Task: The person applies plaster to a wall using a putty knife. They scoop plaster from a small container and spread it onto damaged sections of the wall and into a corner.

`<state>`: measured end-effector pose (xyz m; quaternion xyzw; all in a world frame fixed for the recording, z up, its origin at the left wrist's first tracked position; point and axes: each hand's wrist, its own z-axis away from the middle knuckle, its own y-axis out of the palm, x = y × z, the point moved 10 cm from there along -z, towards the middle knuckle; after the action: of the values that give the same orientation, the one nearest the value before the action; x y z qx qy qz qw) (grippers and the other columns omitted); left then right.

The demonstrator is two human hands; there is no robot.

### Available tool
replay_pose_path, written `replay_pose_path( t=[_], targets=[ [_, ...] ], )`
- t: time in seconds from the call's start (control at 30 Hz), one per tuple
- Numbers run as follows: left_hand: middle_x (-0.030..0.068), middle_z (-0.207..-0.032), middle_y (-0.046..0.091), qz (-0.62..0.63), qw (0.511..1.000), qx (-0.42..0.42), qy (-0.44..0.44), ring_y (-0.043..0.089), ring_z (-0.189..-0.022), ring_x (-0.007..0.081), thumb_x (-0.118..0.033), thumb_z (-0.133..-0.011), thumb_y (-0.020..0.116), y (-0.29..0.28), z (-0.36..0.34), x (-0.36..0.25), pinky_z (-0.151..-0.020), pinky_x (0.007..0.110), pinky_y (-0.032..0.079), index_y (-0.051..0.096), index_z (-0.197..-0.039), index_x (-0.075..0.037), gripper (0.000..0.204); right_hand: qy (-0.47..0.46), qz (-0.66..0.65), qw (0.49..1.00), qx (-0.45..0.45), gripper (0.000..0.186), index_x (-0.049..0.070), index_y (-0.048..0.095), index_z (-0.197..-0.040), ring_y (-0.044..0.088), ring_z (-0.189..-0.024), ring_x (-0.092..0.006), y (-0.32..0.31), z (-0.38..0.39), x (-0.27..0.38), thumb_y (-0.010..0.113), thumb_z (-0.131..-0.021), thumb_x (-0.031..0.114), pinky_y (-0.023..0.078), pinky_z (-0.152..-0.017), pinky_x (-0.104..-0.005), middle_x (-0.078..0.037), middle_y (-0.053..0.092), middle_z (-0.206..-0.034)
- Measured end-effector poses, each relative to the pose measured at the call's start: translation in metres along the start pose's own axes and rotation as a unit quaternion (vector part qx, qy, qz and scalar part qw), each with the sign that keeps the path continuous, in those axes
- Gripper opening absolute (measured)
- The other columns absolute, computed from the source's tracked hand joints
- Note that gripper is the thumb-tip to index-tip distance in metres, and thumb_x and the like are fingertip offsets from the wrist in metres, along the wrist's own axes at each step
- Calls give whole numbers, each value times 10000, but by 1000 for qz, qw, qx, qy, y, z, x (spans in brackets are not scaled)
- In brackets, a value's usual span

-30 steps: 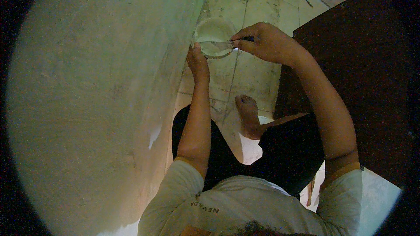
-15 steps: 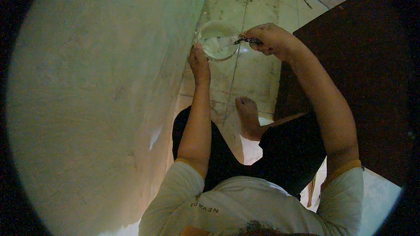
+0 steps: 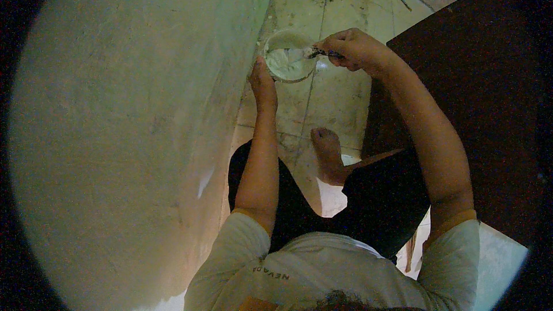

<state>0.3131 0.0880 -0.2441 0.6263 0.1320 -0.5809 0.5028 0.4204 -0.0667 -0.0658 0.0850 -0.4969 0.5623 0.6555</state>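
My left hand [image 3: 261, 78] grips a round, pale tub [image 3: 290, 74] by its left side, near the wall. Inside it lies a pale, pasty material [image 3: 277, 60]. My right hand [image 3: 351, 53] is closed on the dark, speckled handle of a spreading tool [image 3: 318, 52], whose pale, coated end reaches into the tub from the right. The exact shape of that end is hard to make out.
A plastered wall [image 3: 127, 126] fills the left side. A tiled floor [image 3: 339, 98] with scattered bits lies beneath the tub. A dark brown board or piece of furniture [image 3: 472, 57] takes up the right. My bare foot [image 3: 325, 152] is below my hands.
The tub and my left hand have shifted a little right and down. My right hand has turned, and more of the tool's handle shows now.
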Motion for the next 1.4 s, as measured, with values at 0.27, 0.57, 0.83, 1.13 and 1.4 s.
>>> replay_pose_path(
  t=[0.27,0.57,0.83,1.13,1.4],
  targets=[
    [182,-1133,626,-50,999,10,-19,578,-1032,263,-409,-986,406,8,5,-5,-908,366,440,583,-1157,92,558,15,-35,999,-10,298,59,689,-1012,322,-451,-41,-11,7,-9,619,-903,327,215,-390,-221,40,491,-606],
    [174,-1116,632,-74,996,16,-37,589,-1015,259,-413,-989,410,-2,-1,2,-880,355,457,598,-1148,70,543,54,-136,989,2,263,57,662,-1024,328,-425,-40,-10,2,-24,597,-918,288,234,-361,-204,35,520,-634],
    [132,-1233,590,-20,996,-6,-83,579,-1088,254,-478,-970,428,-7,3,-5,-911,379,465,529,-1298,8,595,134,-163,977,15,186,109,615,-909,354,-413,-30,-15,5,-48,601,-913,294,298,-356,-176,37,539,-632],
    [106,-1302,539,102,975,11,-199,570,-1125,253,-563,-937,433,-39,-6,85,-856,374,494,464,-1343,-66,642,61,-350,934,-21,220,88,587,-908,345,-408,-20,-35,-40,-64,544,-952,299,275,-355,-185,22,535,-641],
    [35,-1148,618,78,967,118,-212,600,-957,180,-610,-916,447,-39,2,151,-743,358,489,509,-1289,-125,615,-112,-398,882,-225,216,79,571,-893,399,-450,-51,-68,-82,5,591,-931,291,311,-389,-206,-3,550,-663]
  ],
)
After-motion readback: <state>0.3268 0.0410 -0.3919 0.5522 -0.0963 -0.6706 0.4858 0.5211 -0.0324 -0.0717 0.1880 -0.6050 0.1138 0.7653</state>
